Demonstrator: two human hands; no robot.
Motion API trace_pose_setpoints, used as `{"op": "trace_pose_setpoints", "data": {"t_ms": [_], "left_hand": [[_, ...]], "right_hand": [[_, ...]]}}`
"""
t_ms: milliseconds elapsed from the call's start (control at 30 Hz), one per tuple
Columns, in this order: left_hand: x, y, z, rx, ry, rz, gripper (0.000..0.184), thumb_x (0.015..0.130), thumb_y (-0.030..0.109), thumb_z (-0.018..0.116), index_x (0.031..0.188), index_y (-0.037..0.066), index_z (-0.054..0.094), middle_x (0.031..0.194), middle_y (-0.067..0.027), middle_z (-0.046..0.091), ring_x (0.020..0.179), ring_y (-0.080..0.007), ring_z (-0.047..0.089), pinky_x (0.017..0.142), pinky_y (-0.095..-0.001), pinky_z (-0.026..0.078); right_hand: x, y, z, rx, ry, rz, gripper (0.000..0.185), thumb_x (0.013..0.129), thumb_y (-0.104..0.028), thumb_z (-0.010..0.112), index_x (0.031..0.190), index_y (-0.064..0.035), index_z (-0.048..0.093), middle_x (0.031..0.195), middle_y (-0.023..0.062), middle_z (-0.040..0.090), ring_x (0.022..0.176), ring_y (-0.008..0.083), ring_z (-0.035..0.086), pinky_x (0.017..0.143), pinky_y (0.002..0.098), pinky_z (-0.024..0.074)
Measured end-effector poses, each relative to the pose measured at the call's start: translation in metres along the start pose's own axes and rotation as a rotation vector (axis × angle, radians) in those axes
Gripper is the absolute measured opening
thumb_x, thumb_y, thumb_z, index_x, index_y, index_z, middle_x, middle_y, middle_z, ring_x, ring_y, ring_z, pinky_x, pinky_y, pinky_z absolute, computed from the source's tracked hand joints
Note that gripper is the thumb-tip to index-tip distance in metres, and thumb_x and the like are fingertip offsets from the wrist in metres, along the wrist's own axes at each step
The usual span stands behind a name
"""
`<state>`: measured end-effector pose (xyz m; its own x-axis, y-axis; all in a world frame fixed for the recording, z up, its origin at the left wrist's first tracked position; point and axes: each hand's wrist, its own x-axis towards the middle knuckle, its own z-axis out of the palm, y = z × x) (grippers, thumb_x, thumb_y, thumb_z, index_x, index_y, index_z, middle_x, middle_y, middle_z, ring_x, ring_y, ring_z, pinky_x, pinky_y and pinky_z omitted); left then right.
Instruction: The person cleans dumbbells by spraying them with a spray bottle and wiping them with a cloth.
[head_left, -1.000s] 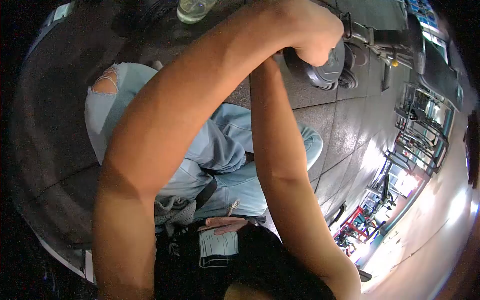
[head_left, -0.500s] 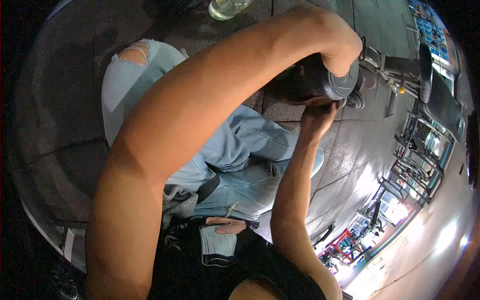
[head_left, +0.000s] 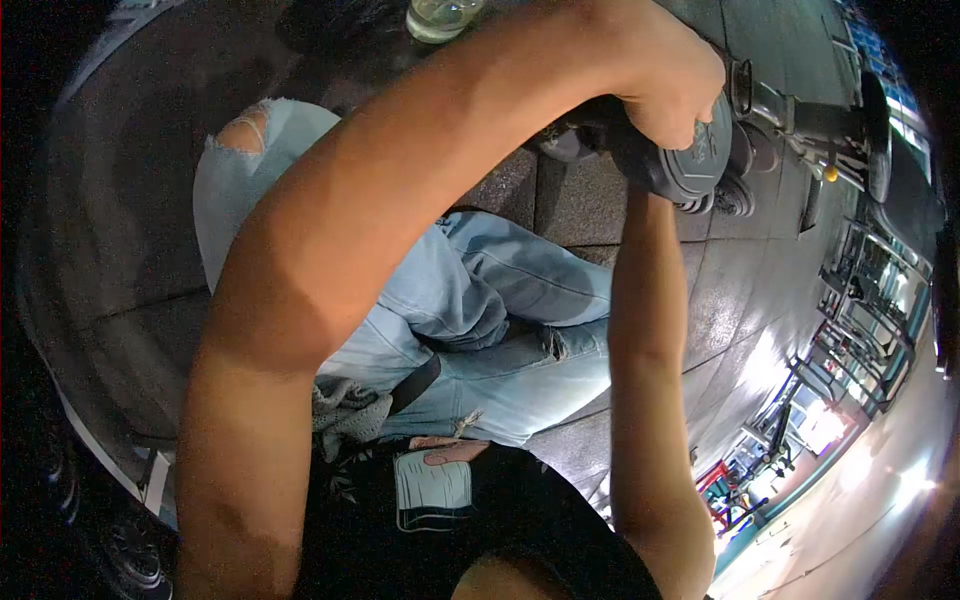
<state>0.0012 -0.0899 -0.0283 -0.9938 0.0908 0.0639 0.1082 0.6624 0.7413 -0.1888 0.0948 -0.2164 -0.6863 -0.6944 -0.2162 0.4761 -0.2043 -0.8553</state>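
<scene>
My left hand (head_left: 675,85) is closed, with its knuckles curled down against the upper side of a dark round weight (head_left: 697,165), which looks like a dumbbell end. Anything inside that fist is hidden. From below, my right forearm (head_left: 648,300) reaches up to the same weight, and its hand is out of sight behind it. Light raised markings show on the weight's flat face. Left of it, another dark rounded part (head_left: 568,143) is partly covered by my left arm.
My crossed legs in ripped jeans (head_left: 480,290) are on the dark tiled floor (head_left: 730,290). A clear container with pale liquid (head_left: 440,18) stands at the top. Further weights (head_left: 735,197) lie beside the held one. A padded bench (head_left: 905,190) and gym machines (head_left: 850,330) are at the right.
My right hand, visible under the weight half a second ago, has gone behind it, its forearm now further right. My left hand remains on the weight's upper side.
</scene>
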Motion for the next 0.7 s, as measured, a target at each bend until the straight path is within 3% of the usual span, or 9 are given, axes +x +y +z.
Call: {"op": "trace_pose_setpoints", "data": {"t_ms": [67, 167, 267, 300, 400, 500, 567, 633, 700], "left_hand": [[-0.009, 0.002, 0.007, 0.138, 0.212, 0.115, 0.032, 0.083, 0.019, 0.058, 0.102, -0.002, 0.071, 0.114, -0.0247, 0.066, 0.098, -0.0378, 0.065, 0.089, -0.0452, 0.050], [-0.004, 0.003, -0.010, 0.071, -0.014, -0.006, 0.036, 0.085, 0.024, 0.060, 0.109, 0.000, 0.070, 0.127, -0.0244, 0.059, 0.106, -0.0383, 0.062, 0.094, -0.0437, 0.048], [-0.022, 0.011, 0.003, 0.214, 0.188, 0.067, 0.044, 0.090, 0.029, 0.061, 0.126, 0.005, 0.063, 0.146, -0.0227, 0.044, 0.134, -0.0366, 0.044, 0.112, -0.0415, 0.035], [-0.008, 0.005, 0.002, 0.202, 0.053, -0.068, 0.045, 0.093, 0.031, 0.058, 0.131, 0.006, 0.060, 0.148, -0.0226, 0.041, 0.141, -0.0366, 0.035, 0.116, -0.0476, 0.028], [-0.005, -0.003, 0.013, 0.287, 0.077, -0.059, 0.047, 0.098, 0.038, 0.051, 0.132, 0.007, 0.058, 0.148, -0.0222, 0.041, 0.141, -0.0412, 0.032, 0.115, -0.0598, 0.023], [-0.007, -0.006, 0.036, 0.626, 0.443, 0.114, 0.037, 0.090, 0.030, 0.063, 0.123, 0.014, 0.066, 0.132, -0.0135, 0.060, 0.125, -0.0293, 0.054, 0.112, -0.0477, 0.035], [-0.010, 0.012, 0.045, 0.648, 0.406, -0.005, 0.051, 0.090, 0.036, 0.065, 0.130, 0.005, 0.060, 0.142, -0.0157, 0.051, 0.136, -0.0320, 0.043, 0.118, -0.0514, 0.023], [-0.005, 0.040, 0.063, 0.622, 0.382, 0.071, 0.061, 0.087, 0.040, 0.068, 0.132, 0.001, 0.056, 0.143, -0.0176, 0.049, 0.138, -0.0339, 0.040, 0.118, -0.0509, 0.023], [0.007, 0.046, 0.097, 0.613, 0.369, 0.063, 0.076, 0.082, 0.043, 0.072, 0.142, 0.004, 0.045, 0.147, -0.0173, 0.044, 0.140, -0.0340, 0.036, 0.117, -0.0510, 0.023]], "right_hand": [[-0.010, 0.024, 0.027, 0.012, -0.005, -0.029, 0.047, 0.097, -0.039, 0.052, 0.133, -0.0078, 0.052, 0.128, 0.0084, 0.059, 0.112, 0.0293, 0.059, 0.092, 0.0457, 0.0503], [-0.051, 0.025, 0.046, 0.031, -0.001, -0.087, 0.047, 0.097, -0.039, 0.052, 0.132, -0.0075, 0.052, 0.128, 0.0086, 0.059, 0.112, 0.0293, 0.059, 0.092, 0.0457, 0.0503], [-0.043, 0.092, -0.015, -0.456, 0.147, -0.262, 0.041, 0.100, -0.037, 0.039, 0.108, -0.0019, 0.060, 0.085, 0.0137, 0.067, 0.059, 0.0256, 0.062, 0.049, 0.0330, 0.0504], [-0.104, 0.028, 0.081, -0.262, 0.172, -0.015, 0.048, 0.101, -0.041, 0.034, 0.106, -0.0016, 0.060, 0.077, 0.0150, 0.065, 0.055, 0.0274, 0.061, 0.050, 0.0363, 0.0506], [-0.128, 0.068, 0.033, -0.602, 0.142, -0.072, 0.041, 0.103, -0.029, 0.041, 0.118, 0.0056, 0.057, 0.113, 0.0161, 0.063, 0.105, 0.0298, 0.057, 0.098, 0.0399, 0.0426], [-0.155, 0.062, 0.016, -0.514, 0.181, -0.140, 0.042, 0.100, -0.033, 0.045, 0.120, 0.0030, 0.057, 0.114, 0.0140, 0.062, 0.104, 0.0279, 0.058, 0.097, 0.0392, 0.0443], [-0.159, -0.001, 0.040, 0.202, 0.401, 0.036, 0.037, 0.098, -0.031, 0.047, 0.119, -0.0028, 0.059, 0.112, 0.0120, 0.064, 0.104, 0.0252, 0.059, 0.095, 0.0383, 0.0460], [-0.147, -0.035, 0.019, 0.230, 0.416, -0.093, 0.049, 0.096, -0.037, 0.044, 0.131, -0.0029, 0.052, 0.130, 0.0156, 0.058, 0.119, 0.0323, 0.055, 0.106, 0.0448, 0.0420], [-0.124, -0.062, -0.002, 0.361, 0.396, -0.197, 0.052, 0.096, -0.042, 0.046, 0.131, -0.0044, 0.053, 0.123, 0.0132, 0.061, 0.108, 0.0278, 0.061, 0.091, 0.0432, 0.0510]]}}
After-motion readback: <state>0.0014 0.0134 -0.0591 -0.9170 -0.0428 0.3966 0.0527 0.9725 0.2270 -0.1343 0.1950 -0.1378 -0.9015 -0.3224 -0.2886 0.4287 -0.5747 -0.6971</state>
